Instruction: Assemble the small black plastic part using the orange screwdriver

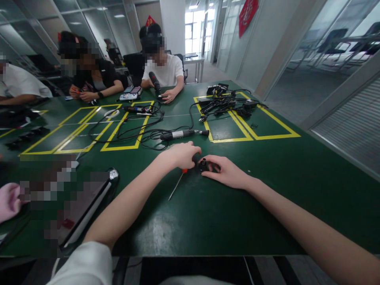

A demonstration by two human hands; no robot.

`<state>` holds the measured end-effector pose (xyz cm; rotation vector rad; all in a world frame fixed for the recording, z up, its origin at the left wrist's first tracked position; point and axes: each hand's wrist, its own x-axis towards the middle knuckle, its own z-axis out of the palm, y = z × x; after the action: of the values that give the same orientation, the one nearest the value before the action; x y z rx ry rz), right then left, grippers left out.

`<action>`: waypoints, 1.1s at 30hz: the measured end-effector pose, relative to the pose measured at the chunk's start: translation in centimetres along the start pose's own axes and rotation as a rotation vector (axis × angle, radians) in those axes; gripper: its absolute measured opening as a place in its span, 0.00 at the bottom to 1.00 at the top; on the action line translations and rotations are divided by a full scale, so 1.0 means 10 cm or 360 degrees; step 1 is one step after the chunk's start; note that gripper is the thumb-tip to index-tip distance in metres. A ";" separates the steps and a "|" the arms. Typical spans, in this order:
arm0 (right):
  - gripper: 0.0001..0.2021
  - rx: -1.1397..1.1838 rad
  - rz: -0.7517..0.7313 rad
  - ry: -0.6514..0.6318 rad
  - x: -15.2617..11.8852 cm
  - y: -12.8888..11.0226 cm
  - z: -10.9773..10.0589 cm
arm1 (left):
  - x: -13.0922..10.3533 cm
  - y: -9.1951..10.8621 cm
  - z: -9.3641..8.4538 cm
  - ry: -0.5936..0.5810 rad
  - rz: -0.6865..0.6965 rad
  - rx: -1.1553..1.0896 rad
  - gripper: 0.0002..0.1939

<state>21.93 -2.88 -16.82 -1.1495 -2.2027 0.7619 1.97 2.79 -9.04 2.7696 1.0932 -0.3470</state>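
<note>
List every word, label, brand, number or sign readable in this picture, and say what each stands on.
No text is readable.
Red wall hanging: pale markings, too blurred to read.
Red diamond sign behind a co-worker: too small to read.
Pixelated device at lower left: nothing legible.
Small black part at the right hand: no legible lettering.

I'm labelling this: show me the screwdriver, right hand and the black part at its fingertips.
Screwdriver [176,185]: head view, on the shaft.
Right hand [228,170]: head view, on its back.
Black part [203,165]: head view, on its body.
</note>
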 end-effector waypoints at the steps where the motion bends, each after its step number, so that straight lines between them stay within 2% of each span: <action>1: 0.13 0.0018 0.0063 -0.0031 0.00 -0.01 0.00 | -0.03 0.02 -0.03 0.0028 0.0033 0.0004 0.27; 6: 0.10 0.0108 0.0151 -0.0044 0.02 -0.04 -0.01 | -0.10 0.14 -0.11 0.0157 0.0309 -0.0082 0.23; 18: 0.09 0.0166 0.0136 -0.0033 0.02 -0.04 0.00 | -0.01 0.18 -0.07 0.0346 0.0338 0.0073 0.14; 23: 0.09 0.0144 0.0109 -0.0023 0.02 -0.02 0.02 | -0.06 0.16 -0.11 0.0300 0.0323 0.0035 0.15; 27: 0.09 0.0078 0.0062 0.0014 0.02 -0.01 0.01 | -0.07 0.07 -0.12 0.0118 0.0309 -0.0109 0.22; 33: 0.14 -0.0030 0.0064 0.0079 0.01 0.01 0.03 | 0.04 -0.07 -0.05 0.0085 0.0105 -0.0074 0.16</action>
<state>21.73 -2.78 -17.01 -1.2127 -2.1565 0.7228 1.86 3.61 -8.72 2.7812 1.0048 -0.2384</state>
